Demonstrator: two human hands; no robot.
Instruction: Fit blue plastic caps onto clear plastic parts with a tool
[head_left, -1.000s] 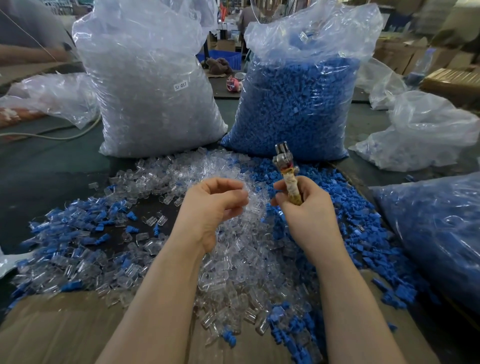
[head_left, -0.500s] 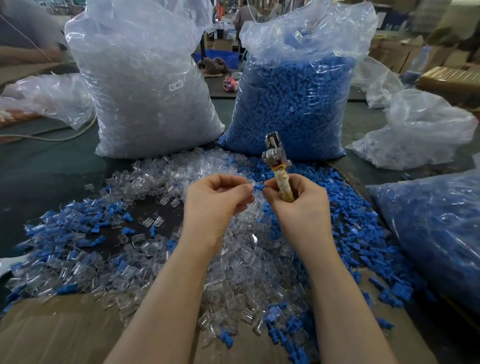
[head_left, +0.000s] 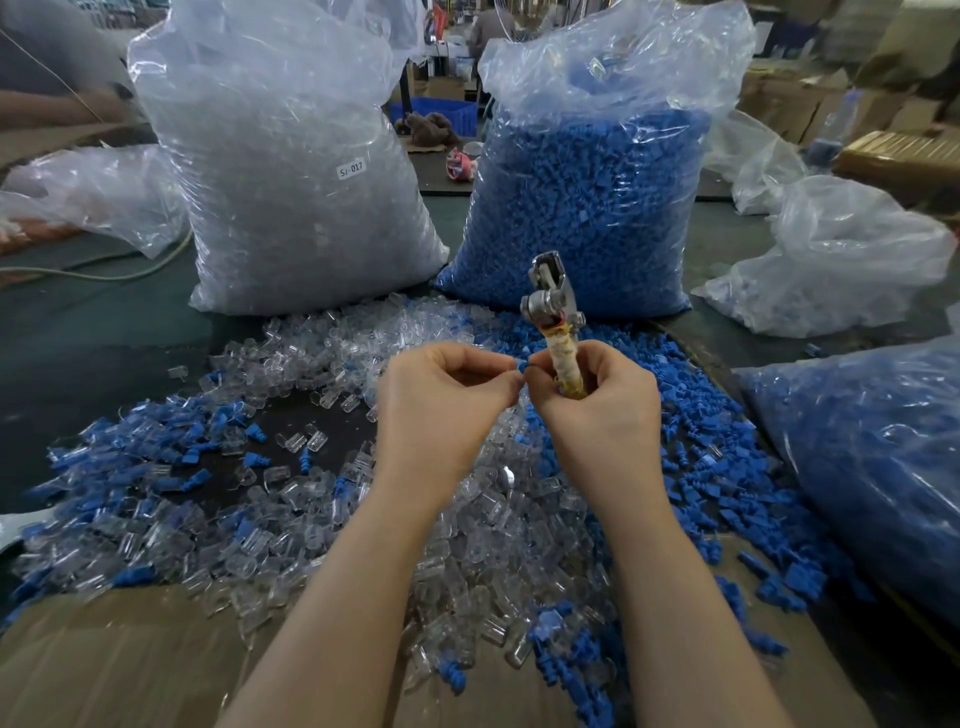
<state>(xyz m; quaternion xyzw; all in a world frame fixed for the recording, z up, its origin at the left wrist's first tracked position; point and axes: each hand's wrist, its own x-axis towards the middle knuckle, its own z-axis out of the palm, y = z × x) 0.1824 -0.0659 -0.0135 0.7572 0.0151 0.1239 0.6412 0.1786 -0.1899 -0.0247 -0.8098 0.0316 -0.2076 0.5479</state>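
My right hand (head_left: 597, 410) grips the wrapped handle of a metal tool (head_left: 550, 299), whose head points up. My left hand (head_left: 441, 400) meets it fingertip to fingertip, and a small blue cap (head_left: 521, 365) shows pinched between the two hands. Whether a clear part is also held there is hidden by the fingers. Loose clear parts (head_left: 483, 525) lie heaped under my forearms. Loose blue caps (head_left: 722, 467) spread to the right, and clear parts fitted with blue caps (head_left: 130, 493) lie at the left.
Two tall plastic bags stand behind the piles, one of clear parts (head_left: 291, 171), one of blue caps (head_left: 587, 197). Another bag of blue pieces (head_left: 872, 467) lies at the right, crumpled bags (head_left: 831, 260) beyond. Cardboard (head_left: 104, 665) covers the table's near edge.
My hands came together from slightly apart, and their fingertips now meet over a blue cap. The tool tilted a little and stays upright in my right hand.
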